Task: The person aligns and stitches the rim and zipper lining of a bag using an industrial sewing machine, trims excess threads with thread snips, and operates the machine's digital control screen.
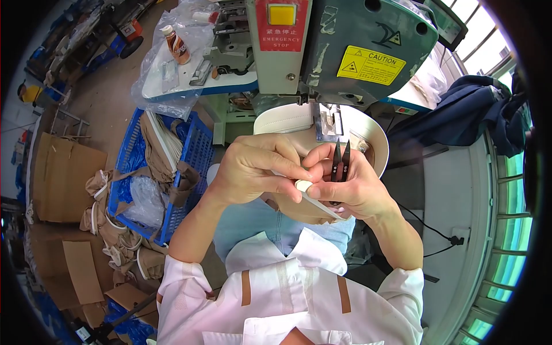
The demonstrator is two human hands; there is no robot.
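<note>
My left hand pinches near the pale, blunt end of a white strip of trim, close under the sewing machine. From there the strip runs down to the right, beside a beige fabric piece over my lap. My right hand holds the same strip between thumb and fingers. Black thread snips also sit in its grip, their two blades pointing up and apart. Behind both hands is a cream, rounded bag piece with a zipper, under the machine's metal plate.
The green sewing machine head carries a caution label, beside an emergency stop button. A bottle stands on the machine table. To the left are a blue basket of beige pieces and cardboard boxes. Dark cloth hangs right.
</note>
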